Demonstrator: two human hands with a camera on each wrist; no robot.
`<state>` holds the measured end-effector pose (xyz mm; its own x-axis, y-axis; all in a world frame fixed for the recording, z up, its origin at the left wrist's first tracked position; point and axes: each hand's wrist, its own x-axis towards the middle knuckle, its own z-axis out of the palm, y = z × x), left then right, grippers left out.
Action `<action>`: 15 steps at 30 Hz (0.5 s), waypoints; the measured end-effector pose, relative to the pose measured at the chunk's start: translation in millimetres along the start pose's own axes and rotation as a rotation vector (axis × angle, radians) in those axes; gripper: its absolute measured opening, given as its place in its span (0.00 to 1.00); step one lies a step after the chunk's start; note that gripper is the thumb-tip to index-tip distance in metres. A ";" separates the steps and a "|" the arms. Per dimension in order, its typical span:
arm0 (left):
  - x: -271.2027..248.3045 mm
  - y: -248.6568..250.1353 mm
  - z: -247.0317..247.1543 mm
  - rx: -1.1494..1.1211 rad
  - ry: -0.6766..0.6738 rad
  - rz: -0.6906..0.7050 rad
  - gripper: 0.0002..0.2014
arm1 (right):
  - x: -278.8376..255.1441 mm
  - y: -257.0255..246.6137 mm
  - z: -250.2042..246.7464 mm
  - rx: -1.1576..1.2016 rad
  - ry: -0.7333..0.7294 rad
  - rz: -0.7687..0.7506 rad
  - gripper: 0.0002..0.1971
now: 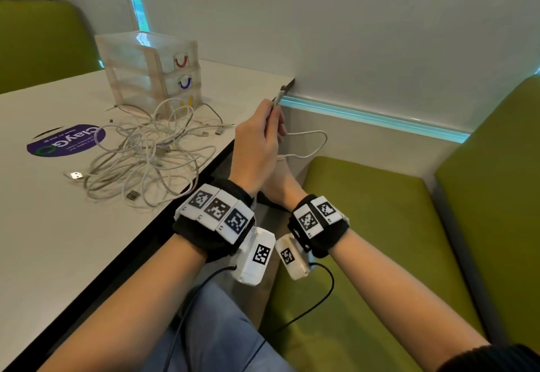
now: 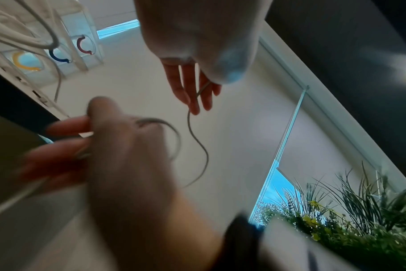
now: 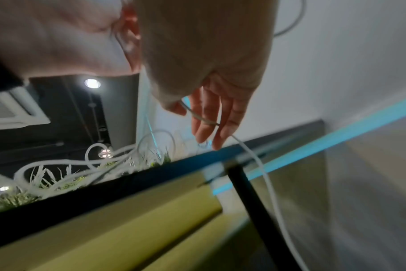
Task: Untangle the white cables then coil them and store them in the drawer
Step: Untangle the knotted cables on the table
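A tangle of white cables (image 1: 152, 152) lies on the white table (image 1: 43, 240), in front of a clear three-drawer unit (image 1: 152, 64) with red, blue and yellow handles; all drawers are closed. My left hand (image 1: 270, 108) is raised past the table's right edge and pinches one white cable (image 1: 315, 137) just below its plug, which points up. That cable loops down to my right hand (image 1: 277, 184), mostly hidden behind the left wrist. In the right wrist view the cable (image 3: 267, 179) runs between the thumb and fingers of my right hand (image 3: 206, 124).
A purple round sticker (image 1: 67, 140) is on the table left of the tangle. A green bench seat (image 1: 365, 225) and backrest run along the white wall at my right. Black leads hang from my wrist bands over my lap.
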<state>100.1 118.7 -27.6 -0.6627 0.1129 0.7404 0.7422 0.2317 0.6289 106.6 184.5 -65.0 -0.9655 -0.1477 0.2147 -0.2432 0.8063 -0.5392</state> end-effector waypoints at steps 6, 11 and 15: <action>6.8 3.1 -8.4 0.043 0.060 -0.006 0.09 | -52.5 31.8 48.0 -0.098 -0.700 0.025 0.08; -20.0 -6.4 -13.0 -0.022 -0.068 -0.111 0.11 | -33.2 69.2 9.0 0.123 -0.466 0.129 0.26; -39.1 -11.4 -6.0 0.001 -0.065 -0.119 0.10 | -26.7 49.8 -16.7 0.473 -0.130 -0.005 0.24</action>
<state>118.1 105.8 -62.2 -0.7509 0.1473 0.6438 0.6581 0.2478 0.7110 121.9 238.2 -84.0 -0.9604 -0.2460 0.1310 -0.2349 0.4611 -0.8557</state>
